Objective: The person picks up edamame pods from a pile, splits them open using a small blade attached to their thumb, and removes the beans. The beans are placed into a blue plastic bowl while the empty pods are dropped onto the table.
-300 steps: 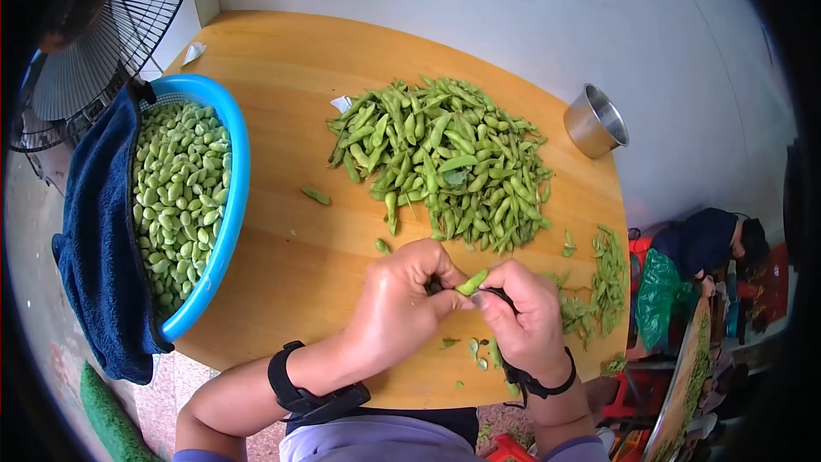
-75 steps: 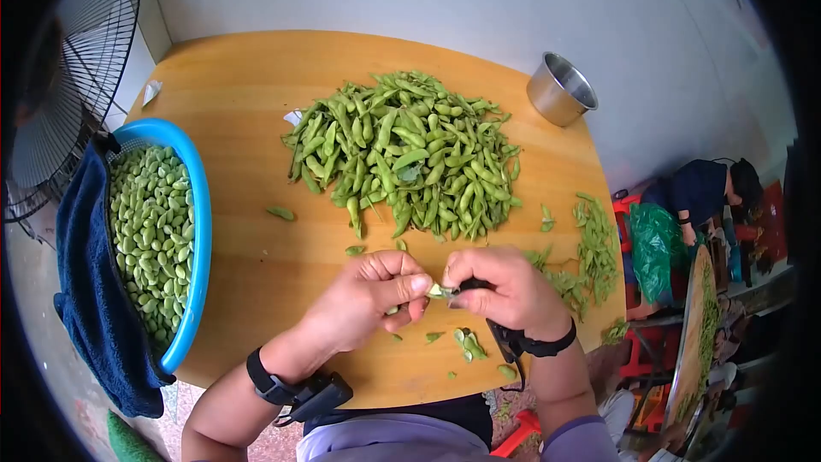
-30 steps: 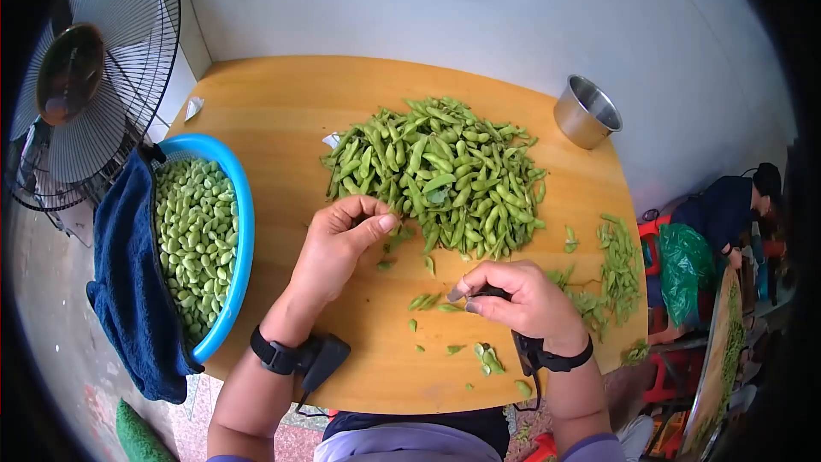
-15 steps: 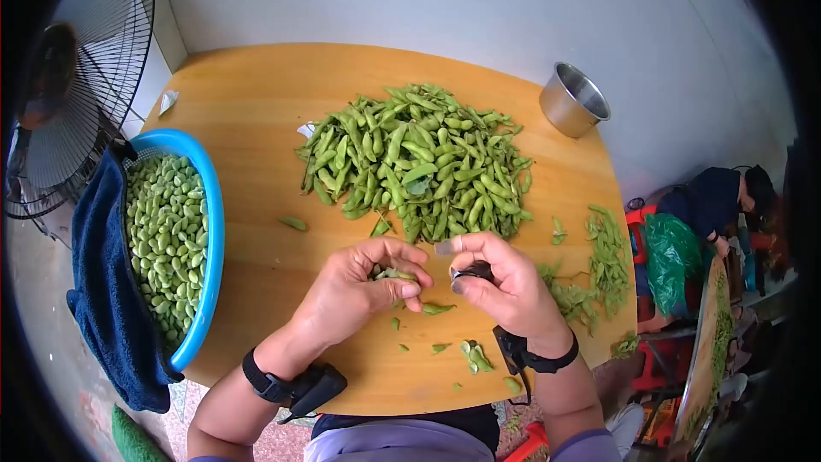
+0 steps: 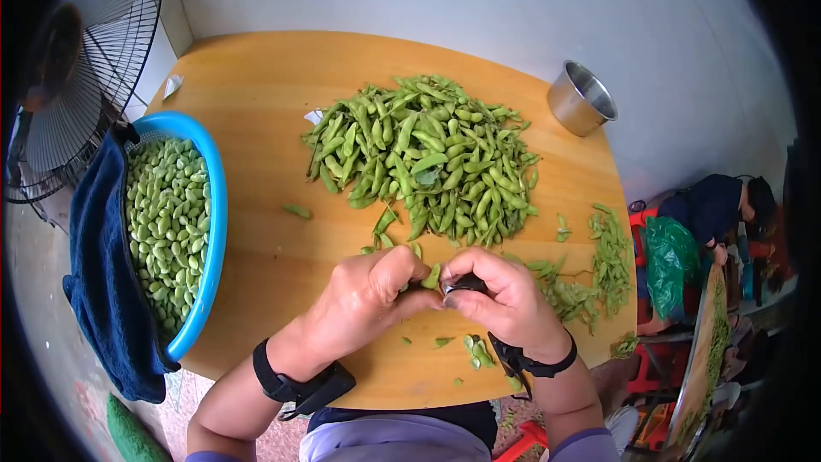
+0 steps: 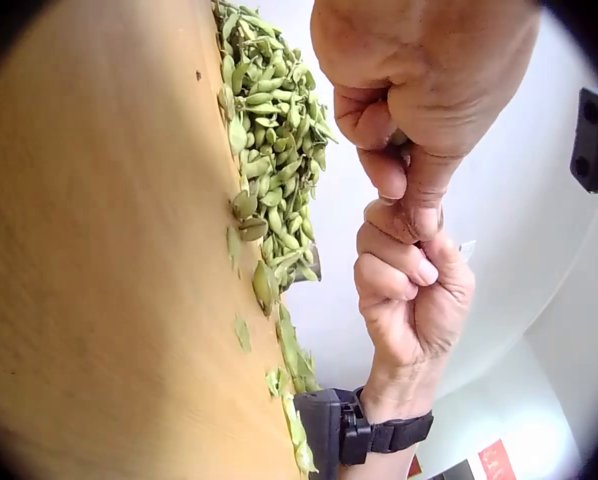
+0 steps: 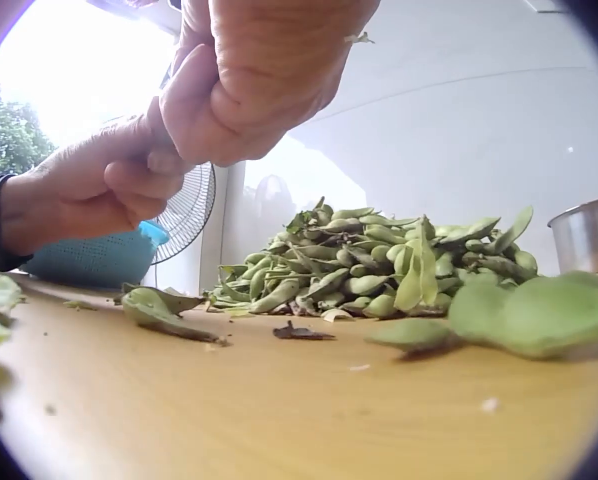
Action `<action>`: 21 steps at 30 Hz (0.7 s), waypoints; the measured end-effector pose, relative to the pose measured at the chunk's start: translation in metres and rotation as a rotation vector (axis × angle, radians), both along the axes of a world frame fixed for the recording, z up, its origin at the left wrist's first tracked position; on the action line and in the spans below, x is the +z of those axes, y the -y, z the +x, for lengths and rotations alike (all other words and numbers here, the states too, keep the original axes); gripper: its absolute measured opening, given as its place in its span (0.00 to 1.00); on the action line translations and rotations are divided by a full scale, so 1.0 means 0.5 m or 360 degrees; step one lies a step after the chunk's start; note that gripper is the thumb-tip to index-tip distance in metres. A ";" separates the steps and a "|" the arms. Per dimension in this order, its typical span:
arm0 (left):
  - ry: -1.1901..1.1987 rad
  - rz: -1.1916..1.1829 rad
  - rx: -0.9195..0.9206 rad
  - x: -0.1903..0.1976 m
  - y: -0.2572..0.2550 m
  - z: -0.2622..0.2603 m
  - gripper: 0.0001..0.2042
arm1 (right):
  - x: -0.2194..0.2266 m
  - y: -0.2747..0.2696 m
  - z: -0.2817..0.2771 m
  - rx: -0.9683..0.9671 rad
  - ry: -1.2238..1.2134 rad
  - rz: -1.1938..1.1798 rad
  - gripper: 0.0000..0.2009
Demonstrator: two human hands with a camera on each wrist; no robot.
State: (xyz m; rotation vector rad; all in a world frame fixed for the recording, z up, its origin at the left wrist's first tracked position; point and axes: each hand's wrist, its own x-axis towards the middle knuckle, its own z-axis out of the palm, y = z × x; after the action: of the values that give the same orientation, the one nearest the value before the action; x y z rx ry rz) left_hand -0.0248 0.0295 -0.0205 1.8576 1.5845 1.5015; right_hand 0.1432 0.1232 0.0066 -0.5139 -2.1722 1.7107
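Observation:
In the head view my left hand (image 5: 363,295) pinches a green edamame pod (image 5: 432,277) between thumb and curled fingers, over the near part of the wooden table. My right hand (image 5: 509,299) grips a small black-handled tool (image 5: 467,284) with a bit of metal at its tip, which meets the pod's right end; its exact kind cannot be told. In the left wrist view the fingertips of both hands come together and hide the pod. A large heap of edamame pods (image 5: 428,154) lies beyond my hands.
At left stands a blue basket (image 5: 219,231) of shelled beans, with a dark blue towel (image 5: 107,274) over its side. Empty shells (image 5: 609,257) lie at right, scraps (image 5: 477,351) in front. A metal cup (image 5: 581,101) stands far right, a fan (image 5: 94,60) far left.
A second ago my left hand was by the heap's near edge, apart from the right. It has come back toward me with a pod, and both hands now meet at it. The tool stays in my right hand.

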 end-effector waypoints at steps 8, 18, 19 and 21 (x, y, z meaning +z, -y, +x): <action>-0.0265 -0.0045 -0.0016 -0.001 0.004 -0.005 0.15 | 0.009 -0.002 -0.001 0.0052 0.0143 0.0221 0.07; -0.0513 0.0045 -0.0059 -0.008 0.002 -0.008 0.13 | 0.009 0.009 -0.011 -0.0032 0.0221 0.0327 0.07; -0.0524 0.0067 -0.0077 -0.008 0.002 -0.008 0.13 | 0.009 0.008 -0.010 -0.0031 0.0223 0.0326 0.07; -0.0556 0.0068 -0.0088 -0.007 0.003 -0.005 0.11 | 0.009 0.007 -0.009 -0.0035 0.0271 0.0357 0.06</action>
State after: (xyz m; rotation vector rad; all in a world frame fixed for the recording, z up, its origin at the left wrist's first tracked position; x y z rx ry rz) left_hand -0.0275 0.0279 -0.0241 2.2666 1.6362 1.2469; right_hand 0.1386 0.1198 0.0112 -0.6394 -2.4291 1.4334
